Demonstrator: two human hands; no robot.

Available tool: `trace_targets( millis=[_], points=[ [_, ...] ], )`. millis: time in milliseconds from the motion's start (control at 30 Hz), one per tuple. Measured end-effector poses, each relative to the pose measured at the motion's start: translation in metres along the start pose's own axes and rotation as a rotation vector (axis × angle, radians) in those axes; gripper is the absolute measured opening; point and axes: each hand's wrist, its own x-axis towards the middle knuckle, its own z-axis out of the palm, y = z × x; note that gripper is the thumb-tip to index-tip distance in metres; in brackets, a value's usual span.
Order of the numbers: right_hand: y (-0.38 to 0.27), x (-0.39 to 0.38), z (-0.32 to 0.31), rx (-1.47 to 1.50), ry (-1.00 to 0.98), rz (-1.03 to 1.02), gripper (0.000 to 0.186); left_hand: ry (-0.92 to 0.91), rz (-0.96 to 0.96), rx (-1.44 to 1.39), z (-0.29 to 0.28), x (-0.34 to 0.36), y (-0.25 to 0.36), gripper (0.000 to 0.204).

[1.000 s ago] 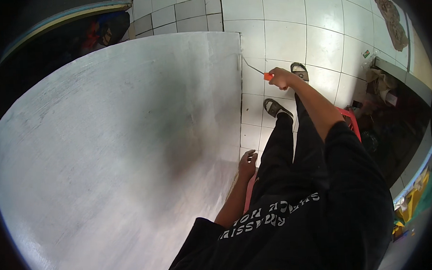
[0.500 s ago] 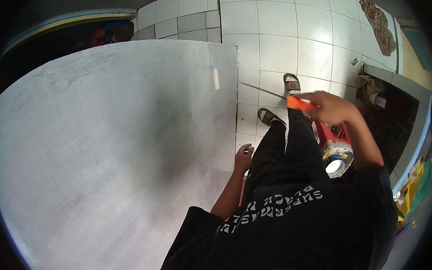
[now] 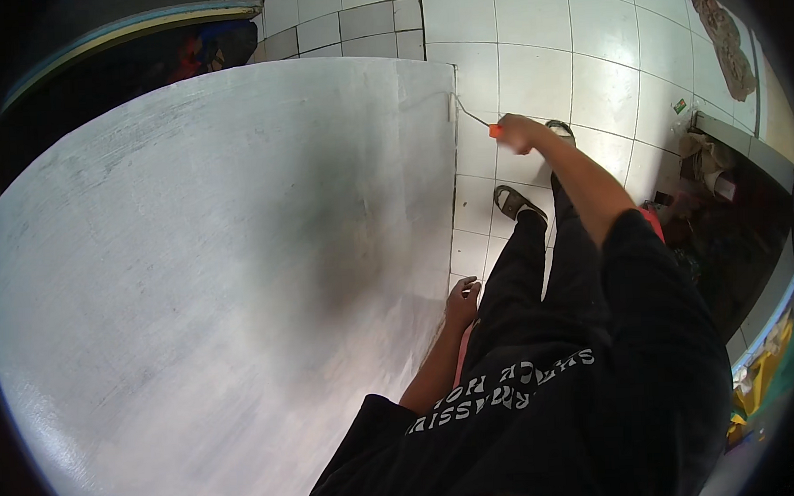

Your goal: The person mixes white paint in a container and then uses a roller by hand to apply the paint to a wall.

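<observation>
My right hand is wrapped around the orange handle of a small paint roller. A thin bent metal rod runs from the handle to a narrow white sleeve, which lies against the white-grey wall near its lower edge, by the floor. Down by my left thigh hangs my left hand, close beside the wall. Its fingers are loosely bent and apart, with nothing visible in them.
White floor tiles meet the wall's edge. At far right lies a crumpled brown cloth, above a dark recess with a grey frame. Part of a red thing shows behind my right arm. Yellow and green items sit at lower right.
My right arm has reached forward and left, bringing the roller's sleeve to the wall's lower edge. The container on the red stand is now hidden behind my arm. My left hand stays low.
</observation>
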Motion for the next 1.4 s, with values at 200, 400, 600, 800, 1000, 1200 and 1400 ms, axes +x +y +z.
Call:
trace_targets(
  millis=[200, 400, 600, 800, 1000, 1200, 1400],
  points=[
    [-0.018, -0.232, -0.082, 0.069, -0.084, -0.201, 0.055, -0.017, 0.108, -0.045, -0.009, 0.012, 0.015, 0.038],
    [-0.097, -0.400, -0.124, -0.054, -0.133, -0.181, 0.054, 0.013, 0.207, 0.014, -0.008, 0.032, 0.018, 0.039],
    [-0.102, -0.295, -0.097, -0.247, -0.063, -0.227, 0.052, -0.033, 0.171, -0.092, 0.001, 0.022, 0.039, 0.039],
    [-0.130, -0.309, -0.090, -0.125, -0.084, -0.131, 0.052, 0.032, 0.283, -0.005, -0.013, 0.025, 0.017, 0.039],
    [-0.142, -0.455, -0.125, 0.023, -0.117, -0.257, 0.053, 0.075, 0.180, 0.054, -0.028, 0.033, -0.001, 0.040],
    [-0.151, -0.408, -0.114, -0.143, -0.124, -0.183, 0.054, 0.050, 0.256, 0.053, -0.023, 0.038, 0.022, 0.040],
    [-0.077, -0.172, -0.061, 0.032, -0.138, -0.061, 0.055, 0.011, 0.241, -0.039, -0.008, 0.037, 0.056, 0.041]
  ],
)
